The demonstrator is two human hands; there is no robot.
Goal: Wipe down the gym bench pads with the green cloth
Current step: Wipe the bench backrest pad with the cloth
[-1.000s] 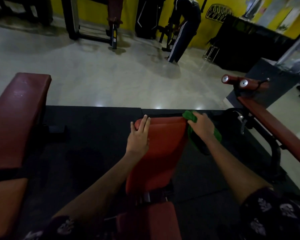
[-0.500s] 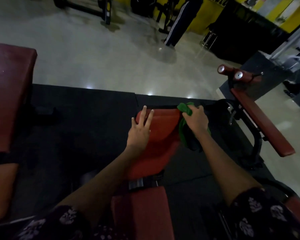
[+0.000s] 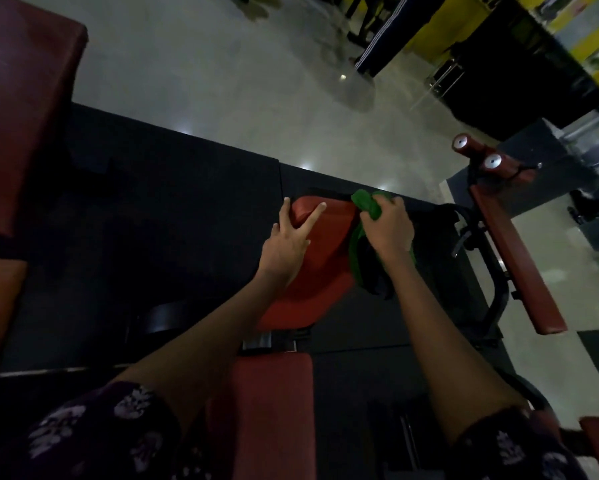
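Observation:
A red bench back pad [image 3: 320,265] slopes away from me in the middle of the view, with the red seat pad [image 3: 273,410] below it. My left hand [image 3: 287,242] lies flat on the pad's upper left corner, fingers spread, holding nothing. My right hand [image 3: 389,226] is shut on the green cloth [image 3: 362,206] and presses it against the pad's upper right edge. Part of the cloth hangs down under my right wrist beside the pad.
Another red bench [image 3: 21,109] stands at the left and a third one [image 3: 512,258] with roller pads at the right. Black rubber matting [image 3: 173,209] lies under the benches, pale floor beyond. A person in striped trousers [image 3: 388,39] stands far back near a black counter.
The view has tilted down and rotated. My right hand with the cloth has stayed at the pad's upper right edge; my left hand's fingers have spread wider on the top left corner.

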